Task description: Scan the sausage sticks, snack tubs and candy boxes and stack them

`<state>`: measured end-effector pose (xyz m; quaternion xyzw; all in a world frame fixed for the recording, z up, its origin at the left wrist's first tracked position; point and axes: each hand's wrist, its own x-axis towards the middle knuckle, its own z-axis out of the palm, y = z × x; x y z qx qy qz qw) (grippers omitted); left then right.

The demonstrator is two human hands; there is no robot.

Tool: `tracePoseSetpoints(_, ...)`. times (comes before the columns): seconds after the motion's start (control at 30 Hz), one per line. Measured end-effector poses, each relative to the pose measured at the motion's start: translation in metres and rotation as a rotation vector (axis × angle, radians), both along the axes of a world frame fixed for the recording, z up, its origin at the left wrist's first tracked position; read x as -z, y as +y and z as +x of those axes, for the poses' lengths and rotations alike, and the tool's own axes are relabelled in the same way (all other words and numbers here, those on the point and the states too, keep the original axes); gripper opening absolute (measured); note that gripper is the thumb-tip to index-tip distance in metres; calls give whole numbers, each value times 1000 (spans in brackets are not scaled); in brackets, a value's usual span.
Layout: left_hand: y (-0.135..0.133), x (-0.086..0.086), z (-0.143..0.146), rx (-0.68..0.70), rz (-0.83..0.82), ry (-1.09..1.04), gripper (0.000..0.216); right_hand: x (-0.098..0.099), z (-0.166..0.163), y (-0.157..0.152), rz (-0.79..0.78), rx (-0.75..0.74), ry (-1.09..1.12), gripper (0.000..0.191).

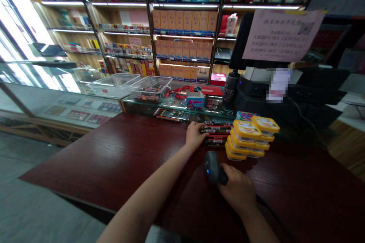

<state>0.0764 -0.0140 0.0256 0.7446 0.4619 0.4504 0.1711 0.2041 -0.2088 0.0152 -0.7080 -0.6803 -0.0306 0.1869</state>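
Observation:
My right hand is closed around the handle of a black barcode scanner, which shows a small blue light. A cable runs from under that hand toward the lower right. My left hand reaches farther across the dark red counter. Its thumb and fingers close on the left ends of slim dark packets lying side by side, with red and white markings. Just right of these packets stand stacked yellow-lidded tubs, partly hiding their right ends.
Behind the counter, a glass ledge holds clear plastic bins and a small blue-and-pink box. A monitor with a pink paper sign stands at right. Shelves with boxes line the wall. A glass display case extends left.

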Motion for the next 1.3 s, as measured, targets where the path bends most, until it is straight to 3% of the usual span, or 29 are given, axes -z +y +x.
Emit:
tracePoseSetpoints(0.2,-2,11,-15,-8,-238,-350,18,-1,-3,0,-35,1,26,31)
tracePoseSetpoints(0.4,-2,7,1,-1,-288,-356,11,0,0,0,-48,-7,3,33)
tracePoseSetpoints(0.57,1,14,-17,-19,-171,-205,16,1,0,-2,-42,-6,-14,27)
tracePoseSetpoints(0.73,17,22,-78,-206,-78,-6,18,2,-1,-4,-65,-23,14,24)
tracePoseSetpoints(0.93,51,11,-144,-408,-1,312,28,5,-1,-1,-94,-47,46,28)
tracePoseSetpoints(1.1,85,5,-159,-335,-33,643,33,12,0,2,-88,-30,51,33)
tracePoseSetpoints(1.3,106,1,-157,-357,-88,735,37,12,1,3,-141,-19,61,36)
